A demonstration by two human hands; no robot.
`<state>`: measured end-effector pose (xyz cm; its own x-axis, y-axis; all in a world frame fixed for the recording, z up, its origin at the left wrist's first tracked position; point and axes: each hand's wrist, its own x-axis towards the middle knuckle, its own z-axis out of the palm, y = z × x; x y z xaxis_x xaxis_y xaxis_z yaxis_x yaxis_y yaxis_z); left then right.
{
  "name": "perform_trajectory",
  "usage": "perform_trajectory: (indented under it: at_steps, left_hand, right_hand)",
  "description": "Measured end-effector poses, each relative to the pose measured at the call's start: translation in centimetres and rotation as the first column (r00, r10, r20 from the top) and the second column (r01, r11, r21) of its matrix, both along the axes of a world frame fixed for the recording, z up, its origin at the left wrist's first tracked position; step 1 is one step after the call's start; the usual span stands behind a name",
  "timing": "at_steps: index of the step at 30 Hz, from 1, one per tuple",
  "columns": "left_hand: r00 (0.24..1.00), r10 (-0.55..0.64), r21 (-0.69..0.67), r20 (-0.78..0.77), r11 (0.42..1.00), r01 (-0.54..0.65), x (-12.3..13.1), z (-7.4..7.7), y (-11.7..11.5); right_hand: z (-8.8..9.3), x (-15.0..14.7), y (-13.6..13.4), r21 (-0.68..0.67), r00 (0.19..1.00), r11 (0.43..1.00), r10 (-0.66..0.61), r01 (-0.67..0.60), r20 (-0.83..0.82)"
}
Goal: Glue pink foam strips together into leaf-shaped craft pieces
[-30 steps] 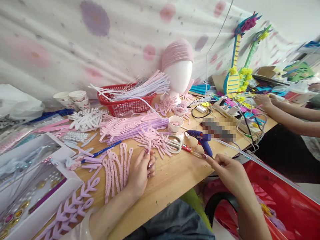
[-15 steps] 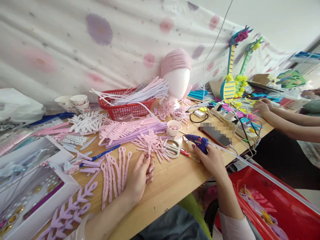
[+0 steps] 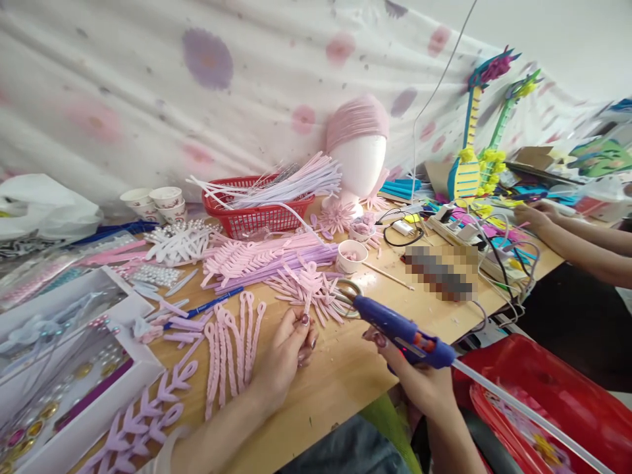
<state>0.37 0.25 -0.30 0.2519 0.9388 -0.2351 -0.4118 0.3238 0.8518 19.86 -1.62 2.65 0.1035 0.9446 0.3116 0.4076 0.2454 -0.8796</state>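
My left hand (image 3: 284,352) pinches the stem of a pink pipe-cleaner sprig (image 3: 309,282) upright between thumb and fingertips. In my right hand (image 3: 419,385) is a blue hot glue gun (image 3: 395,328), its nozzle pointing left toward the sprig and a long clear glue stick (image 3: 513,395) running out of its back. Beyond the sprig lies a pile of short pink pipe-cleaner pieces (image 3: 323,309). Scissors (image 3: 348,289) are partly covered by the gun's nozzle. Several twisted pink loops (image 3: 232,349) lie left of my left hand, beside a purple leafy branch (image 3: 143,421).
A red basket (image 3: 241,224) of pipe cleaners stands behind, near a white mannequin head (image 3: 363,161). A paper cup (image 3: 351,263) holds small pink pieces. On the left sits a white box (image 3: 141,352). A power strip (image 3: 449,237) and another person's hands (image 3: 536,217) are at right.
My right hand has brought the glue gun nearer to me, its nozzle now over the scissors. The orange-red lighter is no longer visible. My left hand still holds the sprig; the view has shifted slightly.
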Motion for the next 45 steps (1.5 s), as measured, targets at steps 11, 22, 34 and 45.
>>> perform_trajectory:
  at_steps: [11,22,34,45]
  left_hand:
    - [1.0,-0.005,-0.007,-0.027,1.0,0.005,0.1,0.2,0.1]
    - [0.999,-0.002,-0.014,-0.034,1.0,0.001,0.1,0.5,0.0]
    - [1.0,-0.024,0.003,-0.007,1.0,0.024,-0.1,0.3,0.1]
    - [1.0,-0.023,0.0,0.001,1.0,0.023,-0.1,0.6,0.0]
  right_hand:
    - [-0.8,-2.0,1.0,0.151,0.961,0.977,0.113,-0.154,0.251]
    - [-1.1,-1.9,1.2,0.108,0.962,0.984,0.112,-0.143,0.251]
    - [-1.2,-2.1,1.2,0.103,0.958,0.987,0.094,-0.126,0.273]
    - [-0.5,-2.1,1.0,0.098,0.956,0.982,0.128,-0.159,0.265]
